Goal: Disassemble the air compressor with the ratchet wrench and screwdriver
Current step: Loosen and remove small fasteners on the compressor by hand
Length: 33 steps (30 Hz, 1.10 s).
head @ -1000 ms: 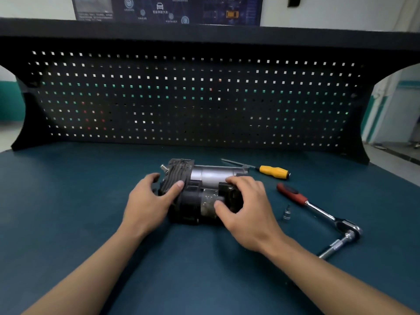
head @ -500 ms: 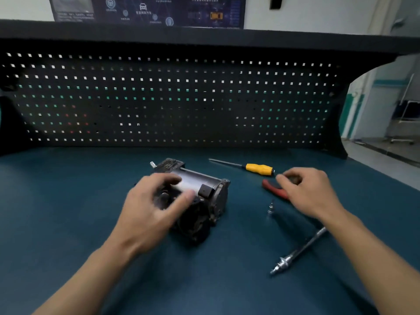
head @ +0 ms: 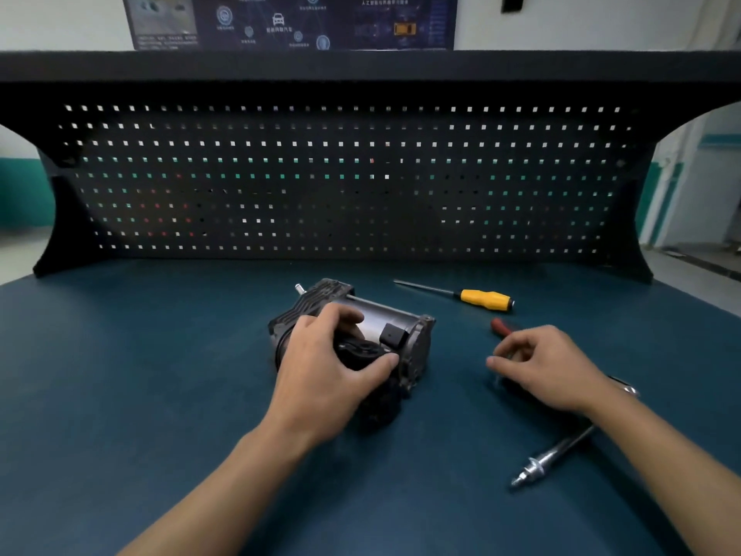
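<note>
My right hand covers most of the ratchet wrench; I can't tell whether its fingers pinch anything.

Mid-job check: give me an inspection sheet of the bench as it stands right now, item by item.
Surface: dark blue bench top; everything lies on it.
Job's things: air compressor on its side at centre; screwdriver with a yellow handle behind and to its right, untouched; ratchet wrench, red handle end showing, the rest largely hidden by the right hand; chrome extension bar beside the right forearm.
Clutter: nothing seen.
Hands: left hand grips the compressor from above; right hand hovers over the wrench handle with its fingers curled, and I cannot tell whether it holds anything.
Cables: nothing seen.
Surroundings: black pegboard behind the bench; poster on the wall above.
</note>
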{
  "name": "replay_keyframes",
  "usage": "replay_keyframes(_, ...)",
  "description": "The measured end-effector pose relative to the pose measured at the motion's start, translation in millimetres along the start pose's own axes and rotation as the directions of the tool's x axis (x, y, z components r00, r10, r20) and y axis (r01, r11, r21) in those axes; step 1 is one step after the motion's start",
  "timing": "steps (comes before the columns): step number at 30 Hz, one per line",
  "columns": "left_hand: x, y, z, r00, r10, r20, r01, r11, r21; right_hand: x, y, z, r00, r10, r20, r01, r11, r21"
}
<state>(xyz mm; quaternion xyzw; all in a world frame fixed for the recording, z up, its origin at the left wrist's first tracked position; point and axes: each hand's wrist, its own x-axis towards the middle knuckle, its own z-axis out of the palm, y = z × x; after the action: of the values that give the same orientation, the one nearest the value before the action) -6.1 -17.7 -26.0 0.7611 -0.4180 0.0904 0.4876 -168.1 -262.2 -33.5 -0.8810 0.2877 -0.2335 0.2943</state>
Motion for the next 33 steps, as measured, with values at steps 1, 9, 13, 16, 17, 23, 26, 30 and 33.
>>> replay_keyframes(1, 0.3, -0.5, -0.1, 1.000, -0.001, 0.003, 0.001, 1.000, -0.001, -0.3, -0.4, 0.4, 1.000, 0.009, 0.018, -0.009, 1.000, 0.026)
replay_keyframes(9, -2.8, 10.0, 3.7, 0.995, 0.073, -0.063, -0.062, 0.985, 0.163, -23.9, -72.0, 14.0, 0.999, 0.002, 0.043, -0.038, 0.526, 0.849)
replay_keyframes(13, -11.6, 19.2, 9.5, 0.959, 0.263, -0.108, -0.229, 0.939, 0.256, -45.2, -112.9, 41.5, 0.977, -0.069, 0.203, -0.190, 0.162, 0.968)
replay_keyframes(16, -12.4, 24.4, 6.7, 0.976, 0.210, -0.056, -0.217, 0.958, -0.187, -53.2, -124.9, 49.4, 0.961, -0.101, 0.259, -0.252, 0.076, 0.965)
replay_keyframes(17, -12.6, 26.8, 5.5, 0.987, 0.160, -0.019, -0.156, 0.925, -0.347, -54.5, -125.3, 49.5, 0.957, -0.108, 0.269, -0.265, 0.051, 0.963)
replay_keyframes(23, -10.3, 37.0, 1.5, 0.991, 0.133, -0.018, -0.122, 0.838, -0.532, -55.1, -123.9, 52.5, 0.923, -0.205, 0.325, -0.301, 0.139, 0.943)
replay_keyframes(26, -8.5, 36.5, -0.6, 0.989, 0.125, -0.072, -0.144, 0.890, -0.432, -36.3, -101.4, 30.3, 0.971, -0.210, 0.117, 0.075, 0.727, 0.683)
replay_keyframes(30, -17.1, 32.8, -1.6, 0.957, 0.286, -0.048, -0.290, 0.932, -0.217, -8.1, -29.0, -34.0, 0.950, -0.029, -0.310, 0.015, 0.999, -0.047)
replay_keyframes(33, -32.0, 43.9, 13.9, 0.909, 0.407, 0.093, -0.376, 0.894, -0.243, -7.8, 15.9, -61.6, 0.898, 0.366, -0.245, -0.436, 0.817, -0.378)
